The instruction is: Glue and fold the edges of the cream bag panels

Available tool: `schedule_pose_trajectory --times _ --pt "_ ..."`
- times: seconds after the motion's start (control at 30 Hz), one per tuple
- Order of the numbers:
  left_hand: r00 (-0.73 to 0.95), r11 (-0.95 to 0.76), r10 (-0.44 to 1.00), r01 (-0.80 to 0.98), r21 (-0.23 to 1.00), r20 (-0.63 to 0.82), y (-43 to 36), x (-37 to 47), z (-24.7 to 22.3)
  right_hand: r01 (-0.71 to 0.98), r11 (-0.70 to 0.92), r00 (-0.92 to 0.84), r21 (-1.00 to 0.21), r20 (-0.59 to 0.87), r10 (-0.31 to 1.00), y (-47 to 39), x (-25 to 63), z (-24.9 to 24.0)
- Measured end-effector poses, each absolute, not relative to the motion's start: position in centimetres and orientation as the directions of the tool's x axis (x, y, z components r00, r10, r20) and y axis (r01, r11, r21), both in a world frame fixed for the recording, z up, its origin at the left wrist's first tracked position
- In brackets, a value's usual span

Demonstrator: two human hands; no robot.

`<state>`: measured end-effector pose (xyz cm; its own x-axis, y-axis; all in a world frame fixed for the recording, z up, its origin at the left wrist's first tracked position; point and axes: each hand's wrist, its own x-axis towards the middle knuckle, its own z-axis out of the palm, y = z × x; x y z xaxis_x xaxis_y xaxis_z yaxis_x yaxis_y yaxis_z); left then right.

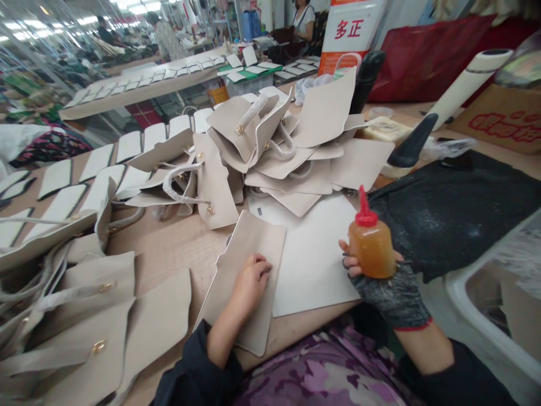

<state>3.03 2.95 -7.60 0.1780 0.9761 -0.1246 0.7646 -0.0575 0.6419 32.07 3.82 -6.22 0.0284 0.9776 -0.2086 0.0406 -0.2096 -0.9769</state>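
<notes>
Heaped beige handbags (pixel 279 163) behind the white sheet (pixel 315 265) could slide if nudged. At the sheet's left edge, a beige panel (pixel 253 237) might skew under my curled left hand (pixel 252 276); whether that pinches, I can't tell. By its right edge, my right hand (pixel 382 296) grips a red-nozzled squeeze bottle (pixel 372 248); overpressing risks drips.

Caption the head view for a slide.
Left hand on a beige panel, gloved right hand holding a red-capped amber bottle, with beige handled pieces piled beyond.
</notes>
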Motion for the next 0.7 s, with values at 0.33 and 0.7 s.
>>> schedule_pose_trajectory --times 0.33,0.7 --pt "0.450 -0.358 0.846 0.876 0.322 -0.284 2.9 2.0 -6.2 -0.764 -0.302 -0.132 -0.570 -0.319 0.938 6.7 30.9 -7.4" --pt "0.302 -0.309 0.950 0.872 0.381 0.080 2.1 -0.4 -5.9 0.167 0.086 0.233 -0.982 0.124 0.965 8.8 32.6 -8.5"
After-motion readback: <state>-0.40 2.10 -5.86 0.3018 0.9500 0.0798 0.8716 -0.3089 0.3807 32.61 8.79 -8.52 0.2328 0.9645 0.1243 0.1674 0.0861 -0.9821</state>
